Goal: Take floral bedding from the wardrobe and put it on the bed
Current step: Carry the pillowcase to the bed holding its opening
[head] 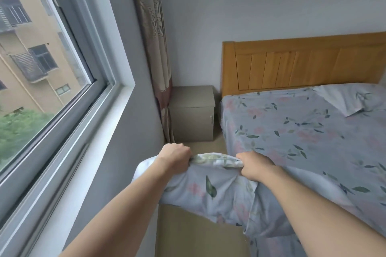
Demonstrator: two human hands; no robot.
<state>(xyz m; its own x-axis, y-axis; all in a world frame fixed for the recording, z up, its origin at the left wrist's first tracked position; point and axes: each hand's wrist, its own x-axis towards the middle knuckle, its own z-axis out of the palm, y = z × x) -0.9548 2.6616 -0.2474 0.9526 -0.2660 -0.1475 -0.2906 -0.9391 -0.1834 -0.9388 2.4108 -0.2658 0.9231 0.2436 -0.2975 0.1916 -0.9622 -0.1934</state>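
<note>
A pale blue floral sheet (296, 131) with pink flowers and green leaves is spread over the bed, up to the wooden headboard (302, 67). One edge of it is lifted off the bed's left side. My left hand (174, 156) and my right hand (255, 166) both grip that bunched edge, about a hand's width apart, holding it above the floor beside the bed. A corner of the sheet is folded back, pale side up, near the headboard (342, 100). The wardrobe is not in view.
A grey bedside cabinet (191, 112) stands in the corner between the wall and the bed. A patterned curtain (156, 48) hangs beside it. A large window (52, 58) fills the left wall. A narrow strip of tan floor (198, 236) runs between wall and bed.
</note>
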